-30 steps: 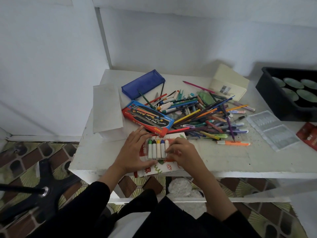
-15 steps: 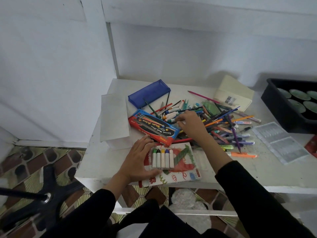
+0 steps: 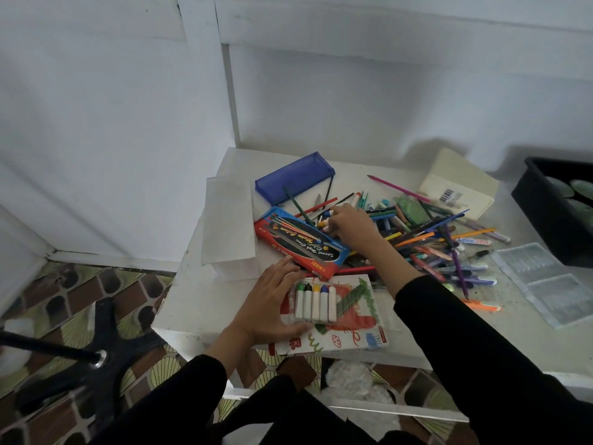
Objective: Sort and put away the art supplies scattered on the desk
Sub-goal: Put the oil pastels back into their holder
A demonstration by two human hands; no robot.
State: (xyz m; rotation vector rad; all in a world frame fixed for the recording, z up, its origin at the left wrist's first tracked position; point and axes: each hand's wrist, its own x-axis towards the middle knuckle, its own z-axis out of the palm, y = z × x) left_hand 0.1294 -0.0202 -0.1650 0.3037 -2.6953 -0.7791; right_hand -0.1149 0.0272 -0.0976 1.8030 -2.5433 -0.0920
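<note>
My left hand (image 3: 269, 303) lies spread flat on the crayon pack (image 3: 337, 316) at the desk's (image 3: 199, 303) near edge, steadying it for refilling. Farther out, my right hand (image 3: 349, 226) pinches a loose crayon (image 3: 324, 223) from the scattered pile (image 3: 430, 239).

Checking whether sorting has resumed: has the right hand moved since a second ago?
Yes. The right hand left the marker pack and reached away from the person, into the pencil pile beside the red box.
</note>
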